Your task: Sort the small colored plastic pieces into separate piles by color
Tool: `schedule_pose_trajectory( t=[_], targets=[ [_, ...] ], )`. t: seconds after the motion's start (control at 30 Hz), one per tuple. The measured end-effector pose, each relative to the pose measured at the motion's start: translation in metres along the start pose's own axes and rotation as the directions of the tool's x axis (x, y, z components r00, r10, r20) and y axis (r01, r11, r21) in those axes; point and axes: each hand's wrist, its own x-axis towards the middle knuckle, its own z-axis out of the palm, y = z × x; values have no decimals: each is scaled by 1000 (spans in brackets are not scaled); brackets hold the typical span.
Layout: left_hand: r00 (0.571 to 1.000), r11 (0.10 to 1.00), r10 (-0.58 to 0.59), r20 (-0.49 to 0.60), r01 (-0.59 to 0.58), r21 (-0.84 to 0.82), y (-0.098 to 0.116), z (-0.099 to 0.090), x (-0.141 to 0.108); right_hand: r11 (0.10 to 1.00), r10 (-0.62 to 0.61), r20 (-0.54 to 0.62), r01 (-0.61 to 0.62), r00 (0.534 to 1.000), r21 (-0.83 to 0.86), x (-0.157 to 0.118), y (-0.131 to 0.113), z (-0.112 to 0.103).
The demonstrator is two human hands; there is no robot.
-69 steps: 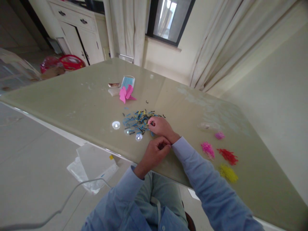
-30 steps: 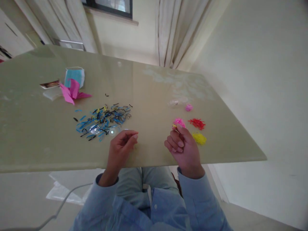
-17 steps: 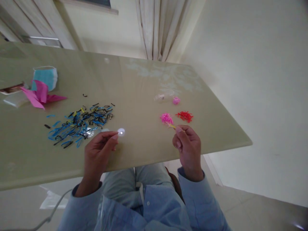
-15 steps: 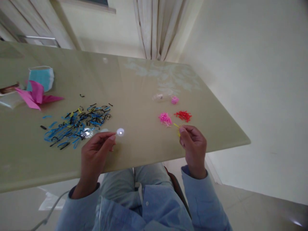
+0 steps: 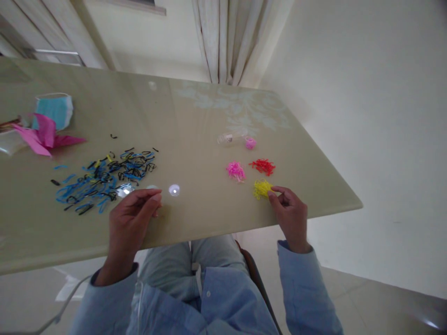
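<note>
My right hand (image 5: 290, 215) is at the edge of a small pile of yellow rubber bands (image 5: 261, 189), thumb and forefinger closed on yellow strands there. Just beyond it lie a pile of red rubber bands (image 5: 263, 166) and a pile of pink ones (image 5: 236, 171). Over the table's near side, my left hand (image 5: 131, 221) is pinched closed, thumb against forefinger; anything between its tips is too small to make out. To its upper left spreads a loose heap of black and blue rubber bands (image 5: 101, 179), with a few yellow ones mixed in.
A clear plastic container (image 5: 228, 138) lies beside a small pink round item (image 5: 250, 143). At far left are a pink folded-paper piece (image 5: 45, 137), a blue face mask (image 5: 56, 111) and a clear packet (image 5: 12, 142). The table's edge (image 5: 209, 236) runs before my lap.
My right hand has moved slightly right and lowered its yellow band to the yellow pile, which is now uncovered. My left hand has shifted a little left, still pinched.
</note>
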Motion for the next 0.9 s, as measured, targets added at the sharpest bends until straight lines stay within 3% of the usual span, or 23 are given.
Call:
schedule_pose_trajectory(
  t=[0.2, 0.3, 0.47, 0.67, 0.8, 0.9],
  targets=[
    [1000, 1000, 7, 0, -7, 11, 6, 2, 1, 994, -21, -31, 25, 999, 107, -9, -17, 4],
    [1000, 1000, 7, 17, -7, -8, 6, 2, 0, 981, -116, 95, 99, 989, 165, -19, -33, 17],
    [998, 993, -12, 61, 19, -115, 7, 4, 2, 936, -305, 387, 198, 870, 292, -32, -61, 56],
    [996, 962, -78, 31, 83, -260, 14, 3, 8, 908, -364, 461, 199, 809, 369, -24, -83, 90],
    [998, 976, -44, -47, 33, -217, 13, -15, 21, 915, -347, 471, 183, 811, 360, -18, -83, 94],
    [986, 999, 45, -162, -47, -8, 10, -41, 40, 911, -356, 464, 191, 811, 364, -17, -80, 92]
  ],
)
